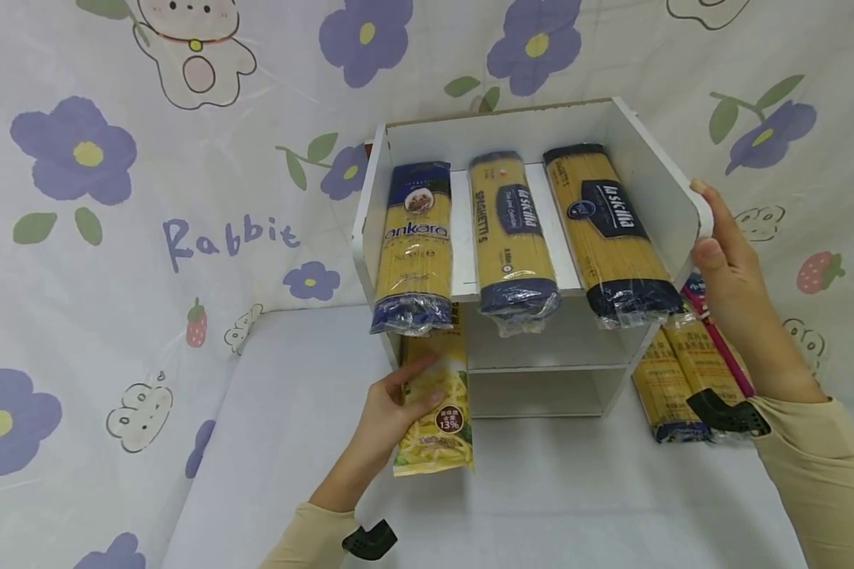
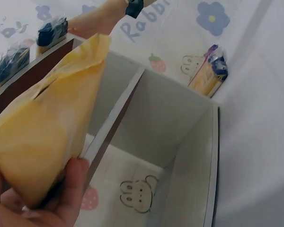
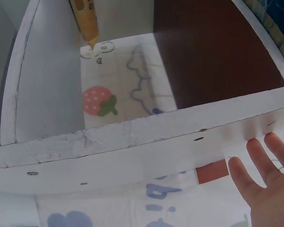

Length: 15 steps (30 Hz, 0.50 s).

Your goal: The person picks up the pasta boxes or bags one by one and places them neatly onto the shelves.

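Note:
My left hand (image 1: 391,407) grips a yellow bag of pasta (image 1: 444,446) at the left side of a white shelf rack (image 1: 622,395), below its top shelf. Its upper end is hidden behind an overhanging spaghetti pack. In the left wrist view, the yellow bag (image 2: 57,123) stands tilted between thumb and fingers, close to the rack's divider. My right hand (image 1: 740,284) touches the rack's right side panel near its front corner. In the right wrist view, the fingers of the right hand (image 3: 265,175) lie straight against the panel's outer side.
On the top shelf lie three spaghetti packs: Ankara (image 1: 416,245) at left, one La Sicilia (image 1: 515,233) in the middle, another (image 1: 608,229) at right. More yellow pasta packs (image 1: 683,379) lean behind the rack's right side. The rack stands on a white table (image 1: 270,442) before a flowered curtain (image 1: 149,316).

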Available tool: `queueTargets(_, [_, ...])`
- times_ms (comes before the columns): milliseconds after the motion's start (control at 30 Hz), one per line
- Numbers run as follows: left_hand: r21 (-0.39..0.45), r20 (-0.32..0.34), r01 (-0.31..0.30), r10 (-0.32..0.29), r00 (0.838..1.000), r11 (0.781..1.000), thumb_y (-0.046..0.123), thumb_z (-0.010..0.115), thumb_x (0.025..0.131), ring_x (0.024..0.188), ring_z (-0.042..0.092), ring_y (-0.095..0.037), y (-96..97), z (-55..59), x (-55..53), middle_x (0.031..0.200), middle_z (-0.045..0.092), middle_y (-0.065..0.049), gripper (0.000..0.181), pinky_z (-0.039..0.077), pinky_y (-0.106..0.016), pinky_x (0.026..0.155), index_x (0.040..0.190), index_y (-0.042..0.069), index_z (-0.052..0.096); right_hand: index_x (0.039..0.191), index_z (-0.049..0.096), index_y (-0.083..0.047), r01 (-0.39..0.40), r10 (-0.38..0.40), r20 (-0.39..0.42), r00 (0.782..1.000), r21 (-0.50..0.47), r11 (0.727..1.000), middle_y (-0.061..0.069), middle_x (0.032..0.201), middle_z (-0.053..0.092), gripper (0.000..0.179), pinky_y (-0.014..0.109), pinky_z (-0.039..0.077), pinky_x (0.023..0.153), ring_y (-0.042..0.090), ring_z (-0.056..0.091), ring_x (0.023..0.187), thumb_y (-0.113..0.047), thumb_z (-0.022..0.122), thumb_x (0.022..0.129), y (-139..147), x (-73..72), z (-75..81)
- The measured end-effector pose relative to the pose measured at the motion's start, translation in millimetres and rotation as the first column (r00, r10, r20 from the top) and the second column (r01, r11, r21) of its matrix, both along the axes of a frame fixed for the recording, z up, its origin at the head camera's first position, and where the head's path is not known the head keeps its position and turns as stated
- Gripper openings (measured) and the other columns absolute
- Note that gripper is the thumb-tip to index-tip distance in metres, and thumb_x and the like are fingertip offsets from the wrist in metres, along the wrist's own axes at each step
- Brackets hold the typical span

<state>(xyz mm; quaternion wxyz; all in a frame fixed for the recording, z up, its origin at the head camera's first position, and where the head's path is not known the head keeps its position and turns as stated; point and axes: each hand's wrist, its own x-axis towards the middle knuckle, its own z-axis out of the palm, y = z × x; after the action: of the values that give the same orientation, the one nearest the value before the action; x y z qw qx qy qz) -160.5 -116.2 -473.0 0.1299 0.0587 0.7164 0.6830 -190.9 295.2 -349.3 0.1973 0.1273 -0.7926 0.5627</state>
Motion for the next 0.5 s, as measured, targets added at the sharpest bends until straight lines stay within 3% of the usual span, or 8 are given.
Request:
queueTargets(100, [-0.038,-0.015,0.110,-0.110,0.994,0.993,0.021,0.072,0.091,0.115,0.058,-0.017,-8.3,-1.5,-0.2,0.151,0.044,-0.003,0.059,0.054,-0.021,0.086,0.145,0.029,0.050,0.156,0.027,-0.035,0.002,-0.002,-0.007,1.000,0.001,1.000,-0.004,0.150,0.043,0.054,0.011,0.048,0.093,0.010,0.048,0.124,-0.038,0.044,0.105,-0.2,-0.5,-0.8])
queueTargets(167, [-0.083,-0.041,0.202,-0.206,0.978,0.976,0.025,0.071,0.092,0.121,0.056,-0.016,-14.7,-2.0,1.5,0.156,0.037,-0.002,0.064,0.053,-0.021,0.090,0.149,0.033,0.042,0.156,0.027,-0.035,0.003,-0.003,-0.002,1.000,0.005,1.000,-0.003,0.150,0.042,0.054,0.012,0.048,0.095,0.011,0.048,0.125,-0.037,0.043,0.105,-0.4,-0.6,-1.2])
queueTargets(267, [-0.107,-0.043,0.355,-0.361,0.931,0.929,0.025,0.074,0.089,0.122,0.056,-0.021,-24.1,-1.4,6.9,0.156,0.034,-0.004,0.079,0.055,-0.023,0.092,0.153,0.039,0.030,0.156,0.026,-0.037,0.002,-0.002,0.016,1.000,0.014,1.000,-0.002,0.154,0.040,0.054,0.015,0.048,0.100,0.011,0.046,0.129,-0.038,0.043,0.105,-1.1,-0.3,-1.3])
queueTargets(333, [-0.122,-0.054,0.425,-0.433,0.900,0.897,0.023,0.078,0.086,0.125,0.054,-0.020,-29.0,-0.2,11.4,0.156,0.034,-0.005,0.087,0.054,-0.023,0.095,0.154,0.039,0.027,0.156,0.026,-0.037,0.002,-0.002,0.020,1.000,0.013,1.000,-0.002,0.154,0.039,0.054,0.017,0.048,0.101,0.012,0.046,0.130,-0.038,0.043,0.105,-1.5,-0.2,-1.2])
queueTargets(433, [-0.103,-0.068,0.467,-0.474,0.878,0.878,0.019,0.080,0.083,0.121,0.058,-0.021,-32.2,-0.6,16.6,0.149,0.042,-0.011,0.087,0.056,-0.026,0.093,0.153,0.036,0.031,0.156,0.026,-0.037,0.013,-0.014,0.022,1.000,0.009,1.000,-0.003,0.154,0.040,0.054,0.019,0.045,0.105,0.011,0.046,0.130,-0.038,0.043,0.105,-2.1,0.6,-1.2])
queueTargets(500, [-0.097,-0.100,0.445,-0.453,0.886,0.890,0.016,0.080,0.084,0.118,0.061,-0.020,-32.1,-1.8,18.9,0.148,0.045,-0.012,0.082,0.056,-0.026,0.091,0.151,0.033,0.038,0.156,0.027,-0.037,0.025,-0.025,0.019,0.999,0.003,1.000,-0.004,0.153,0.041,0.053,0.017,0.044,0.104,0.009,0.046,0.128,-0.038,0.043,0.105,-2.4,1.2,-1.6])
